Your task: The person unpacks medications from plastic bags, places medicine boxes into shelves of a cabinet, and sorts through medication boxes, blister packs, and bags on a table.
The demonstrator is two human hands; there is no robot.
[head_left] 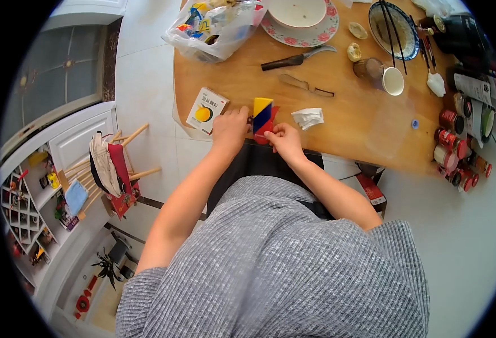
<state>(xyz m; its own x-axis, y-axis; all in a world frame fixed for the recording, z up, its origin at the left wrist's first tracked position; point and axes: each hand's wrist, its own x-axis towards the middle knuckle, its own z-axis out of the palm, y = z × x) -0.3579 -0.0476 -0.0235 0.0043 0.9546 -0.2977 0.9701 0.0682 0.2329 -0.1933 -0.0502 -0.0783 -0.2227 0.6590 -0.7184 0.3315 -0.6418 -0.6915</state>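
At the near edge of the table, a small yellow, dark blue and red packet [263,115] stands between my two hands. My right hand [287,139] pinches its lower red part between thumb and fingers. On its other side, my left hand [231,130] is closed, fingers curled towards the packet. A small dark bit shows at its fingertips, but I cannot make out what it is. Just left of that hand lies a white box [207,110] with a yellow fruit picture. A crumpled white tissue [307,118] lies to the right of my right hand.
A knife [298,57] and a folding peeler-like tool [306,85] lie beyond my hands. Further back are a plastic bag [217,34], a floral plate [329,31], a paper cup [393,81] and a bowl with chopsticks [380,34]. Several jars [448,146] line the right.
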